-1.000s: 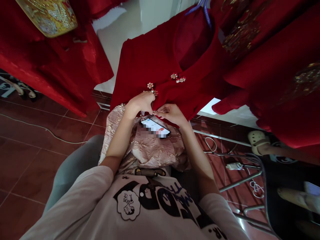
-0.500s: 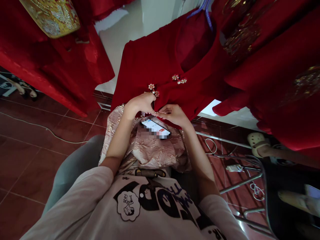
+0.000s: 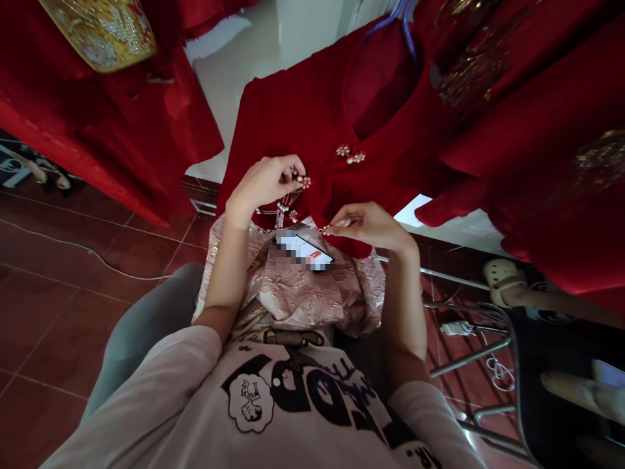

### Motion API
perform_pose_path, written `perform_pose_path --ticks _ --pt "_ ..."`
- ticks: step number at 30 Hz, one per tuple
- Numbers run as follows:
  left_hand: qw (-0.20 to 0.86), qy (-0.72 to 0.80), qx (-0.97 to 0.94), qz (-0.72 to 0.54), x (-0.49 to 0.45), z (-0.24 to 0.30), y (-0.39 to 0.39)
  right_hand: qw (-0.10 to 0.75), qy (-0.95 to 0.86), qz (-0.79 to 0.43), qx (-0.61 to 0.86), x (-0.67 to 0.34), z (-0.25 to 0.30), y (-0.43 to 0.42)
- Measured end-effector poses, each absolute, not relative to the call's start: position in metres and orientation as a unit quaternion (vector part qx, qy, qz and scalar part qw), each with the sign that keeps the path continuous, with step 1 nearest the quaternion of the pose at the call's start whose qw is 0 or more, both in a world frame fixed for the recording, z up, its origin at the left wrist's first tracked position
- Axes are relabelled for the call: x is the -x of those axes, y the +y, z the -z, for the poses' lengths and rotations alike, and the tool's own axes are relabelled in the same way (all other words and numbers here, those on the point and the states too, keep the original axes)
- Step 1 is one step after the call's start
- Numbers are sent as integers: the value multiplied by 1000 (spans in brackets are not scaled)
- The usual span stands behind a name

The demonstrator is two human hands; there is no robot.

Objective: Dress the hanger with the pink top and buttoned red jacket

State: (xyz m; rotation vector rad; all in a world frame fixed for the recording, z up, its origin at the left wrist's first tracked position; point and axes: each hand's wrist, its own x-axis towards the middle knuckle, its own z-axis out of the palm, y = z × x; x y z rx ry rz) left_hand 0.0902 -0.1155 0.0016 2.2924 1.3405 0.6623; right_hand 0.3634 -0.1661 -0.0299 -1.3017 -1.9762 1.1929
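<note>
A red garment (image 3: 288,111) hangs before me, its front edges parted low down. At its middle, my left hand (image 3: 267,182) is closed, thumb and fingers pinching a beaded flower button (image 3: 305,183). Below that hand hang a pearl tassel (image 3: 284,207) and another small beaded flower. My right hand (image 3: 375,225) pinches a small beaded flower button (image 3: 323,230) at the edge of the right-hand flap. Higher up, a pair of flower buttons (image 3: 350,154) sits joined at the neckline. Pink brocade cloth (image 3: 297,293) covers my lap, with a phone (image 3: 312,253) lying on it.
More red garments hang at left (image 3: 146,143) and right (image 3: 547,195). A blue hanger (image 3: 404,29) holds the middle one. At right stand a metal-framed chair (image 3: 478,355), a white plug (image 3: 458,327) with cable, and a person's foot in a cream clog (image 3: 505,281). Another cable (image 3: 112,266) crosses the tiles.
My hands have moved apart. The left has risen to the flower button at the middle; the right has shifted right and slightly down with the flap's edge, uncovering the tassel.
</note>
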Motion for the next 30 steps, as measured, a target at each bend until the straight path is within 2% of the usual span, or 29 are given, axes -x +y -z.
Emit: perform_pose_path --ticks 11,22,30 --pt "142 467 -836 -250 -88 14 -106 228 -711 -462 478 -355 27 -166" --pt "177 421 -836 -305 -88 10 -106 231 -707 -471 475 -354 28 -166" --pt "212 445 -806 -328 -89 12 -103 223 -713 -467 473 -354 29 -165"
